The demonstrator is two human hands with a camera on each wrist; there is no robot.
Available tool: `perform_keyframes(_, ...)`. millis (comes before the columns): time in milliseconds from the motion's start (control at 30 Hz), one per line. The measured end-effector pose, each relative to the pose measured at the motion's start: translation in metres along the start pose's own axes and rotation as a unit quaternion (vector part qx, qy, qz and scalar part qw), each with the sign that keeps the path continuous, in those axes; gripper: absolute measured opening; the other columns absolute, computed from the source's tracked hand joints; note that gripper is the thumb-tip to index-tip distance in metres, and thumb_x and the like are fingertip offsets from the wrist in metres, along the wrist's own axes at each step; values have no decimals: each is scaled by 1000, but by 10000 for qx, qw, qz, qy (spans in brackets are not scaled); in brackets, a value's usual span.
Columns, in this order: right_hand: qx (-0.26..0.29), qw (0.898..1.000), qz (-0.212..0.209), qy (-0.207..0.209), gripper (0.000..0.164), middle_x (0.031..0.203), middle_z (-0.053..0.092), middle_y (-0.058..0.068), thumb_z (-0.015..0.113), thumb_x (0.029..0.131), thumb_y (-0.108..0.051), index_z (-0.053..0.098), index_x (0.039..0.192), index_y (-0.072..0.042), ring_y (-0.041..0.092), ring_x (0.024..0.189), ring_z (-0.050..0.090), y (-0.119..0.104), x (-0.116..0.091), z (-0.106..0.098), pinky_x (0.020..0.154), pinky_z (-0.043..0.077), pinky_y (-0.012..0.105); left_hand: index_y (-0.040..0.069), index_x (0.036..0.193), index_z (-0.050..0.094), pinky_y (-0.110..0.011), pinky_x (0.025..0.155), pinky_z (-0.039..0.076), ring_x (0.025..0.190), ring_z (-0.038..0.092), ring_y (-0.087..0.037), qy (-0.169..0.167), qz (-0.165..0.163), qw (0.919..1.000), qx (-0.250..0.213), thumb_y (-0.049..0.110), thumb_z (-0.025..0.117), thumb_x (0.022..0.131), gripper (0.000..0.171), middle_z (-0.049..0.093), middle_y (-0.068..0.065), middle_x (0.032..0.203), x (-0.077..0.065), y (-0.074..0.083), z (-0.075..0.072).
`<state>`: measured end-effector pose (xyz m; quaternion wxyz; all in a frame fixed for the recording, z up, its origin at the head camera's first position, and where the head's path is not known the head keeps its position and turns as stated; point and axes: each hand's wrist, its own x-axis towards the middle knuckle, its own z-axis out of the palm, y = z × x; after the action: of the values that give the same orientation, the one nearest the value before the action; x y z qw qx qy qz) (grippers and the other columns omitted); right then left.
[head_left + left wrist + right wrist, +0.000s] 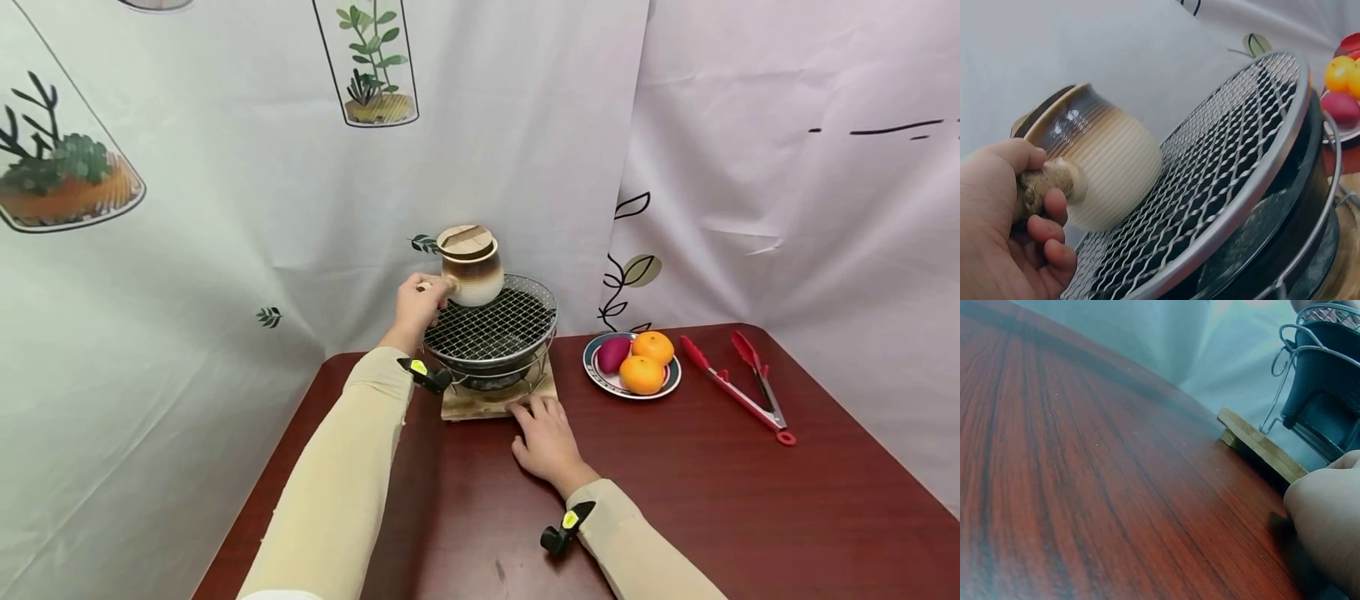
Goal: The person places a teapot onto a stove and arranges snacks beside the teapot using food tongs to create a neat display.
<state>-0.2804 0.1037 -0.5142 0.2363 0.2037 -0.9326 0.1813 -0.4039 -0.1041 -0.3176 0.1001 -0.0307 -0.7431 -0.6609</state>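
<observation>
My left hand grips the stubby side handle of a ceramic pot, cream and ribbed below, brown towards the rim. A wooden lid sits on its mouth. The pot is over the back left of a round wire grill mesh; whether its base touches the mesh I cannot tell. Beneath the mesh is a dark stove in a wire frame, standing on a wooden board. My right hand rests its fingertips at the board's front edge, thumb apart; the right wrist view hides most of its fingers.
To the right of the stove, a plate bears two oranges and a purple-red fruit. Farther right lie red-tipped tongs, spread apart. A printed white cloth hangs behind the red-brown table.
</observation>
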Motion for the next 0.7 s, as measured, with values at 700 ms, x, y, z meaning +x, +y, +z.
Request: perform_keyframes(700,-81,9999,49,-74,50,126,56,9,69,81,-20,65,130,-14,34,112,48,0,-1,0,106,35,52,9,105,61,-24,51,45,50,49,-9,-1036,-914,9904,-86,15,69,95,14,60,-4,67,7,31,-29)
